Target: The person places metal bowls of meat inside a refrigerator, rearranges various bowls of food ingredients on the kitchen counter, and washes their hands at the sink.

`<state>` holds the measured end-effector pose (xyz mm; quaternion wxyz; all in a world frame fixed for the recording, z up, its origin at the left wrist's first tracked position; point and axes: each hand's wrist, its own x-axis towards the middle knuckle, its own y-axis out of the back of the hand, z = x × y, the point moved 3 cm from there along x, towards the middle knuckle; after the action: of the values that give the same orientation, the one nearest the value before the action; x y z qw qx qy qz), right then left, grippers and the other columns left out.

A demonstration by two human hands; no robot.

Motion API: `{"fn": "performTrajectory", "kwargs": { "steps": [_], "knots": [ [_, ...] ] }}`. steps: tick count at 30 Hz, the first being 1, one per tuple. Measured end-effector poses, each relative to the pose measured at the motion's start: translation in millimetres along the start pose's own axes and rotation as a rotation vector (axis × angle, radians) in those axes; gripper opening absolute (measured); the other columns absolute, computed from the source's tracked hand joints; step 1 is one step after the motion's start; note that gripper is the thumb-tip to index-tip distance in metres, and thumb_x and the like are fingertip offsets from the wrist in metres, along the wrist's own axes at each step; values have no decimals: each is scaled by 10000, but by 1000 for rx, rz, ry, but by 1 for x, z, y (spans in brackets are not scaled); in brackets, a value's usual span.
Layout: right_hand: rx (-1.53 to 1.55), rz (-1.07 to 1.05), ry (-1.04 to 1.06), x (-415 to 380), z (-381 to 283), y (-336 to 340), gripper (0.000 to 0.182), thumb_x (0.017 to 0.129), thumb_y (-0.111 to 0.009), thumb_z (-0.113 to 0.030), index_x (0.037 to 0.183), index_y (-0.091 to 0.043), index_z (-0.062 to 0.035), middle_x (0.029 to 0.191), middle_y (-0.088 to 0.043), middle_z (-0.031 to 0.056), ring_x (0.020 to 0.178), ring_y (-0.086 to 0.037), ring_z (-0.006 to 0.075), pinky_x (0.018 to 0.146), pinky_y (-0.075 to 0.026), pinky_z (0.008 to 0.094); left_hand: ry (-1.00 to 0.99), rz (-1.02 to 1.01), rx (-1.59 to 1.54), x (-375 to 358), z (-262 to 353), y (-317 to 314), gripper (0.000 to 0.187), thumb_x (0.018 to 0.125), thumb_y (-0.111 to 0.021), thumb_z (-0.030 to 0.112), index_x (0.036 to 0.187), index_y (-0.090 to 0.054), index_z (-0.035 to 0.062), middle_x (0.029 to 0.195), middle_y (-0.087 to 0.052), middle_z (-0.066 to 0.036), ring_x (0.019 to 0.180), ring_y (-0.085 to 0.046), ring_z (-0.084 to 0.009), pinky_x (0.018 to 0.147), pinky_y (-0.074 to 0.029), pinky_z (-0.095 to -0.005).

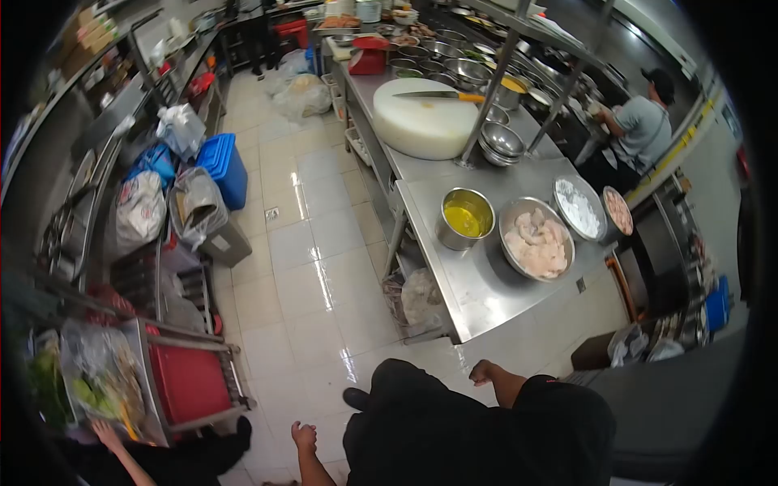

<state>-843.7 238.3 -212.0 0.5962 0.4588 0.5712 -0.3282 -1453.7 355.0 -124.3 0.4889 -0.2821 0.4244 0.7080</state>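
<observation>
My left hand (304,437) hangs low over the tiled floor, its fingers curled in and nothing seen in them. On the other side of my dark clothing, my right hand (483,373) is loosely closed, just short of the steel table (470,304). Neither hand touches anything. Nearest to the right hand on that table are a steel bowl of pale raw fillets (536,243) and a steel pot of yellow liquid (464,219). Behind them stand a bowl of white powder (579,207) and a bowl of pinkish pieces (617,211).
A thick white chopping block (425,121) bears a knife (433,95). At lower left another person's hand (105,433) reaches to a bagged-greens cart (190,377). A blue bin (223,172) lines the aisle. A capped co-worker (644,121) stands at the right.
</observation>
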Motion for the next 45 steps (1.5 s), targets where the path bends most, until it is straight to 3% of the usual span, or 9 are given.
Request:
{"fn": "performTrajectory", "kwargs": {
  "steps": [11, 13, 15, 19, 28, 30, 31, 33, 45],
  "knots": [
    [-436, 366, 385, -55, -274, -43, 556, 790, -541, -406, 1139, -571, 25, 1146, -575, 239, 1109, -505, 399, 964, -397, 449, -103, -229, 303, 133, 184, -1, 676, 783, -542, 63, 1332, -150, 28, 740, -618, -163, 493, -503, -186, 390, -370, -302],
    [-596, 511, 561, -61, -359, -28, 440, 826, -539, -379, 1097, -621, -44, 1142, -582, 216, 1115, -500, 388, 962, -386, 469, -353, -156, 347, 163, 192, 10, 314, 864, -462, 229, 992, -536, -47, 660, -599, -155, 492, -512, -194, 417, -402, -312],
    [-283, 734, 875, -98, -443, 5, 357, 841, -539, -361, 1005, -641, -60, 994, -613, 224, 984, -560, 380, 857, -438, 470, -191, -278, 614, 144, 229, 29, 840, 739, -553, 353, 1387, -237, -77, 1333, -402, -275, 1188, -409, -230, 970, -360, -290],
    [81, 912, 1098, -218, -604, 107, 336, 892, -531, -308, 726, -583, -21, 694, -532, 183, 668, -519, 287, 625, -426, 406, -319, 165, 1165, 223, 268, 60, 632, 793, -501, 312, 1277, -426, -86, 1070, -595, -227, 878, -587, -283, 749, -477, -410],
    [611, 1782, 1142, -309, -659, 320, 362, 863, -601, -284, 1093, -584, -5, 1142, -559, 162, 1029, -552, 297, 828, -464, 347, -769, -485, 1774, 293, 389, 3, 533, 859, -512, 381, 1239, -505, 7, 1210, -559, -192, 1165, -476, -370, 1020, -335, -487],
    [682, 1767, 1107, -304, -640, 379, 355, 890, -553, -302, 1047, -601, 13, 1081, -597, 182, 997, -565, 323, 880, -442, 367, -866, -675, 1617, 316, 422, -27, 507, 865, -512, 350, 1243, -507, 13, 1207, -561, -192, 1157, -489, -359, 1010, -359, -449],
    [733, 1728, 1106, -295, -629, 407, 364, 907, -523, -319, 1018, -613, 16, 1044, -618, 186, 977, -574, 324, 898, -430, 371, -472, -583, 914, 327, 450, -36, 291, 836, -499, 208, 830, -576, -72, 665, -605, -126, 516, -541, -199, 438, -422, -305],
    [713, 1688, 894, -293, -619, 443, 471, 940, -419, -400, 949, -616, 28, 973, -629, 217, 945, -579, 362, 888, -420, 386, -853, -532, 748, 321, 504, -64, 171, 820, -496, 145, 834, -588, 2, 651, -585, -119, 426, -483, -168, 361, -352, -301],
    [90, 1546, 792, -218, -647, 560, 517, 982, -245, -361, 1183, -502, 41, 1333, -408, 268, 1230, -408, 365, 1021, -314, 462, -71, -496, 616, 299, 564, -116, 68, 811, -469, 82, 809, -537, 86, 595, -545, -75, 390, -416, -117, 324, -276, -263]
  ]
}}
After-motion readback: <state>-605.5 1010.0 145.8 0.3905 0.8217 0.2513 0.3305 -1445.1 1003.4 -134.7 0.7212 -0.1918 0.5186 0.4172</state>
